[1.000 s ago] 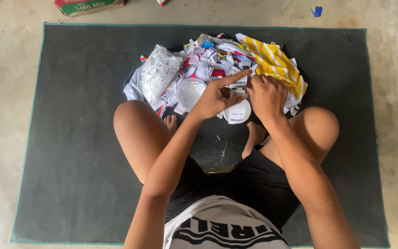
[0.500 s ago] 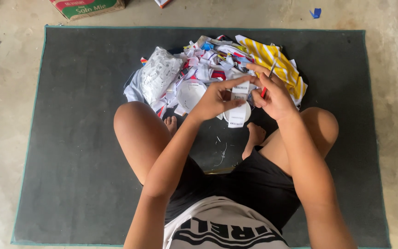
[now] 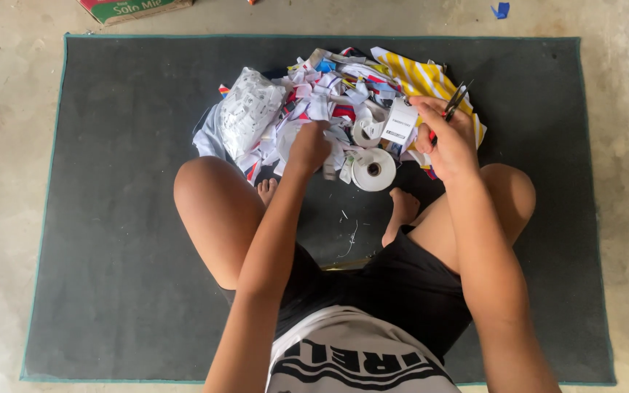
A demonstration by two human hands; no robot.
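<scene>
1. Person sits cross-legged on dark mat (image 3: 111, 218). Right hand (image 3: 449, 142) has fingers closed round scissors (image 3: 454, 100), tips pointing up and away, blades nearly together. Same hand seems to pinch a white label (image 3: 400, 122) w/ thumb. Can't tell how firm.
2. Left hand (image 3: 309, 145) is down in the scrap pile (image 3: 329, 102), fingers curled together, prob. on a small paper bit; grip itself hidden.
3. Risk: blades sit close to the label-holding thumb. A hurried snip could nick it.
4. Risk: bare toes (image 3: 402, 200) lie just beside tape roll (image 3: 373, 169) and under the scissors; a drop lands on foot.
5. Risk: label slips into pile, lost among near-identical white scraps.
6. Risk: loose clippings on mat near knees scatter w/ any leg shift.
</scene>
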